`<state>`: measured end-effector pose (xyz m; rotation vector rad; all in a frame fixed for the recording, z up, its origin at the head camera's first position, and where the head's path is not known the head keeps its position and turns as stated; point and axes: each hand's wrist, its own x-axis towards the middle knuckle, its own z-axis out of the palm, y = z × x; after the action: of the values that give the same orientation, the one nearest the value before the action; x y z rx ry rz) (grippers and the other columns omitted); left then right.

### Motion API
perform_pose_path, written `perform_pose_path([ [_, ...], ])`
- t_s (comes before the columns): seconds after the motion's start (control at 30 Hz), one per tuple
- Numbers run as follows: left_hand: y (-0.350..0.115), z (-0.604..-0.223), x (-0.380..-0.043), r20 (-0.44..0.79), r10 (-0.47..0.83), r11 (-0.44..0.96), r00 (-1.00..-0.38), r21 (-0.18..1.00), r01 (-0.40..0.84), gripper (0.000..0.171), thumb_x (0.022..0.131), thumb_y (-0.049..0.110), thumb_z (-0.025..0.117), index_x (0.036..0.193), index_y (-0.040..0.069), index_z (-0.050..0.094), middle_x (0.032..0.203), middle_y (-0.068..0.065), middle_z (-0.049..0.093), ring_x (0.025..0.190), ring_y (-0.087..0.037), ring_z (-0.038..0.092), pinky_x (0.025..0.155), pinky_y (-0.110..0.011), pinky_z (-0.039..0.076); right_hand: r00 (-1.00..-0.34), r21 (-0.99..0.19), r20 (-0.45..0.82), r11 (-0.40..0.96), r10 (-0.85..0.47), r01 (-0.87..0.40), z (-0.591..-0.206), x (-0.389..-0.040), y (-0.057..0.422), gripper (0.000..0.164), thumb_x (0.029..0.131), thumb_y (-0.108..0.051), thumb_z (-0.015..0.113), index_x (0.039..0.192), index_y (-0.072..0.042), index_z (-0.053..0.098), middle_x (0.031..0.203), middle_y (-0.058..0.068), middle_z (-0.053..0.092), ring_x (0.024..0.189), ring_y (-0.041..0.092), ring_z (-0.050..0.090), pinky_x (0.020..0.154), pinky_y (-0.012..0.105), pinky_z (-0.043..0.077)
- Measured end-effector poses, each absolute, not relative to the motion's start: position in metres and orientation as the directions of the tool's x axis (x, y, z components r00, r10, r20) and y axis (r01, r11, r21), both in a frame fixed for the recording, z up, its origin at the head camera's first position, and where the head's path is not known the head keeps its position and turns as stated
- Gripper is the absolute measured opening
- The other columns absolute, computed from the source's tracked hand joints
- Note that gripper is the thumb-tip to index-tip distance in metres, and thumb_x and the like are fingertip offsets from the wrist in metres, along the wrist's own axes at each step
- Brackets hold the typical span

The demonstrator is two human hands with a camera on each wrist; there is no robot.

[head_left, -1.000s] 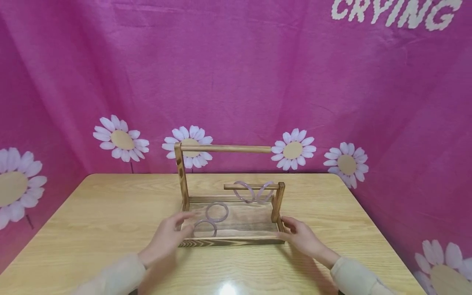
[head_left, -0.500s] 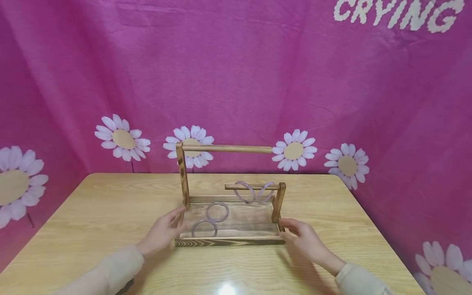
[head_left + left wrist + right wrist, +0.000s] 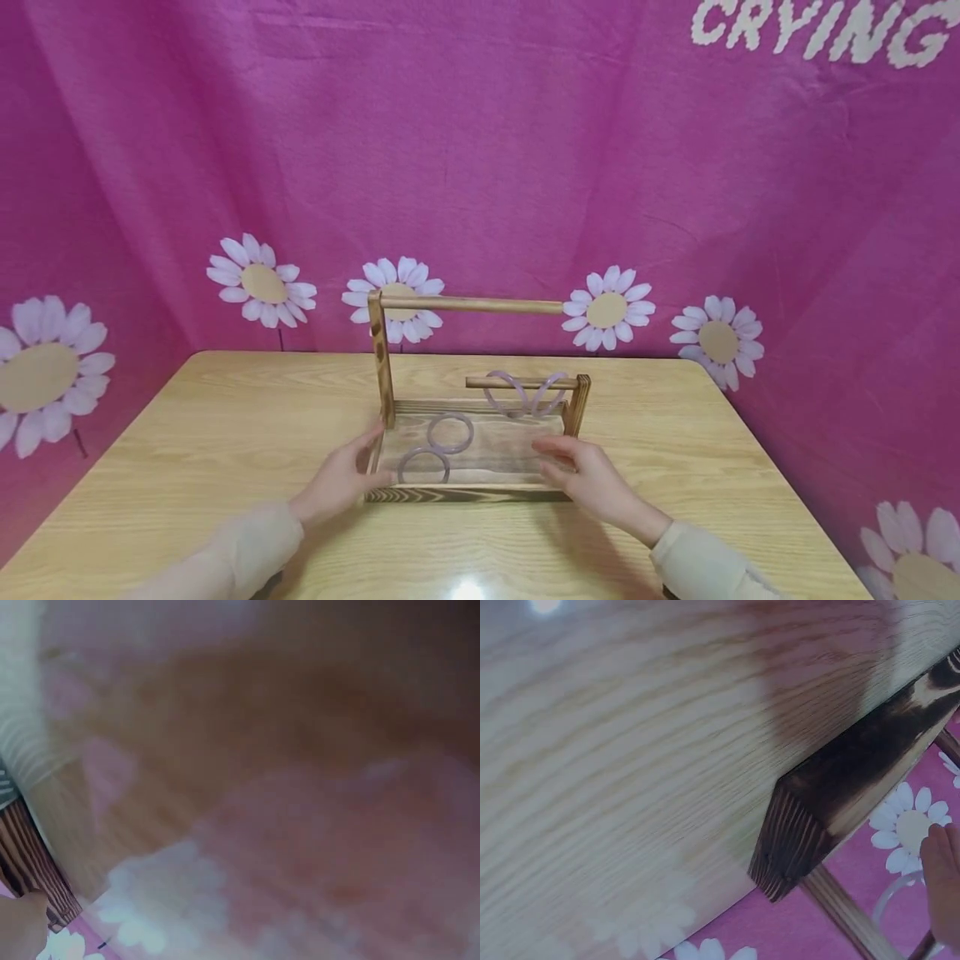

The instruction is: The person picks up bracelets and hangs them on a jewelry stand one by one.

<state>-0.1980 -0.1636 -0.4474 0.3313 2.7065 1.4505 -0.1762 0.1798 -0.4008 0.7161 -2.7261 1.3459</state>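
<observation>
A brown wooden tray stand (image 3: pixel 480 495) sits on the table, with a long upper rod (image 3: pixel 472 305) on its tall left post and a shorter lower rod (image 3: pixel 478 382) on its right post. Two translucent lavender bangles hang from the lower rod, the left bangle (image 3: pixel 491 400) and the right bangle (image 3: pixel 558 402). Inside the tray, two more lie flat at the left: the rear bangle (image 3: pixel 431 433) and the front bangle (image 3: pixel 401 468). My left hand (image 3: pixel 337 479) touches the tray's left end, thumb apart from the fingers. Loosely bent, my right hand (image 3: pixel 600 483) reaches over the right front edge, holding nothing visible.
The light wood table (image 3: pixel 225 433) extends to both sides of the stand. Behind and around it hangs a magenta cloth (image 3: pixel 480 167) printed with white daisies and lettering. The left wrist view is mostly blurred.
My right hand has left the stand's right end and moved left over the tray. My left hand remains at the left end. The bangles keep their places on the stand.
</observation>
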Motion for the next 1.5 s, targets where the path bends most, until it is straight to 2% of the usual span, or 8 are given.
perform_pose_path([
  [0.43, -0.162, -0.457, -0.195, 0.029, 0.204, 0.487, -0.979, 0.864, 0.127, 0.082, 0.077, 0.023, 0.073, 0.142, 0.0, 0.028, 0.147, -0.019, 0.028, 0.135, -0.037, 0.025, 0.111, -0.05, 0.021, -0.841, -0.72, 0.237, 0.493, -0.487, -0.488, -0.411, -0.196, 0.142, 0.037, 0.088, -0.013, 0.06, 0.121, 0.004, 0.056, 0.122, 0.017, 0.059, 0.115, 0.031, 0.054, 0.097, 0.041, 0.046],
  [0.67, -0.16, -0.459, -0.197, 0.031, 0.209, 0.479, -0.977, 0.868, 0.13, 0.083, 0.076, 0.023, 0.074, 0.142, 0.0, 0.029, 0.147, -0.018, 0.028, 0.134, -0.036, 0.027, 0.11, -0.048, 0.025, -0.856, -0.658, 0.175, 0.589, -0.486, -0.469, -0.42, -0.21, 0.124, 0.043, 0.089, -0.02, 0.06, 0.126, 0.001, 0.053, 0.127, 0.016, 0.056, 0.115, 0.033, 0.054, 0.096, 0.046, 0.046],
  [1.0, -0.16, -0.455, -0.194, 0.02, 0.204, 0.467, -0.979, 0.877, 0.115, 0.083, 0.077, 0.024, 0.073, 0.142, 0.001, 0.027, 0.148, -0.019, 0.026, 0.136, -0.036, 0.023, 0.111, -0.05, 0.021, -0.818, -0.591, 0.13, 0.619, -0.56, -0.518, -0.422, -0.229, 0.107, 0.048, 0.089, -0.02, 0.06, 0.131, 0.0, 0.047, 0.13, 0.016, 0.053, 0.123, 0.03, 0.047, 0.103, 0.046, 0.04],
  [1.1, -0.161, -0.455, -0.193, 0.025, 0.2, 0.474, -0.979, 0.873, 0.119, 0.084, 0.076, 0.023, 0.073, 0.142, 0.001, 0.028, 0.148, -0.018, 0.026, 0.136, -0.036, 0.023, 0.111, -0.05, 0.02, -0.813, -0.622, 0.136, 0.59, -0.566, -0.515, -0.424, -0.236, 0.103, 0.048, 0.089, -0.016, 0.06, 0.132, 0.0, 0.046, 0.124, 0.015, 0.058, 0.096, 0.021, 0.062, 0.095, 0.041, 0.047],
  [1.23, -0.162, -0.457, -0.194, 0.03, 0.198, 0.481, -0.98, 0.868, 0.124, 0.084, 0.075, 0.025, 0.074, 0.142, 0.002, 0.028, 0.148, -0.018, 0.027, 0.135, -0.036, 0.024, 0.111, -0.05, 0.021, -0.82, -0.645, 0.163, 0.569, -0.549, -0.51, -0.429, -0.245, 0.1, 0.048, 0.087, -0.013, 0.062, 0.13, 0.001, 0.047, 0.124, 0.016, 0.057, 0.097, 0.023, 0.062, 0.096, 0.043, 0.045],
  [1.27, -0.162, -0.458, -0.194, 0.029, 0.198, 0.482, -0.98, 0.867, 0.124, 0.084, 0.075, 0.025, 0.074, 0.142, 0.002, 0.028, 0.148, -0.017, 0.027, 0.136, -0.036, 0.024, 0.111, -0.05, 0.021, -0.825, -0.652, 0.158, 0.57, -0.543, -0.5, -0.429, -0.246, 0.098, 0.048, 0.087, -0.013, 0.062, 0.131, 0.0, 0.047, 0.131, 0.016, 0.052, 0.113, 0.028, 0.055, 0.101, 0.046, 0.041],
  [1.33, -0.163, -0.458, -0.194, 0.025, 0.2, 0.479, -0.979, 0.869, 0.12, 0.085, 0.075, 0.026, 0.074, 0.142, 0.002, 0.028, 0.148, -0.018, 0.027, 0.135, -0.036, 0.024, 0.111, -0.05, 0.022, -0.832, -0.667, 0.134, 0.572, -0.539, -0.478, -0.431, -0.25, 0.096, 0.05, 0.086, -0.014, 0.063, 0.132, -0.001, 0.046, 0.133, 0.015, 0.051, 0.126, 0.032, 0.043, 0.106, 0.05, 0.035],
  [1.5, -0.165, -0.458, -0.193, 0.023, 0.197, 0.476, -0.98, 0.872, 0.116, 0.085, 0.075, 0.025, 0.074, 0.142, 0.002, 0.028, 0.148, -0.018, 0.027, 0.135, -0.036, 0.024, 0.11, -0.05, 0.023, -0.826, -0.699, 0.088, 0.556, -0.557, -0.45, -0.435, -0.259, 0.089, 0.055, 0.085, -0.012, 0.063, 0.135, 0.0, 0.042, 0.137, 0.017, 0.046, 0.124, 0.032, 0.045, 0.106, 0.046, 0.036],
])
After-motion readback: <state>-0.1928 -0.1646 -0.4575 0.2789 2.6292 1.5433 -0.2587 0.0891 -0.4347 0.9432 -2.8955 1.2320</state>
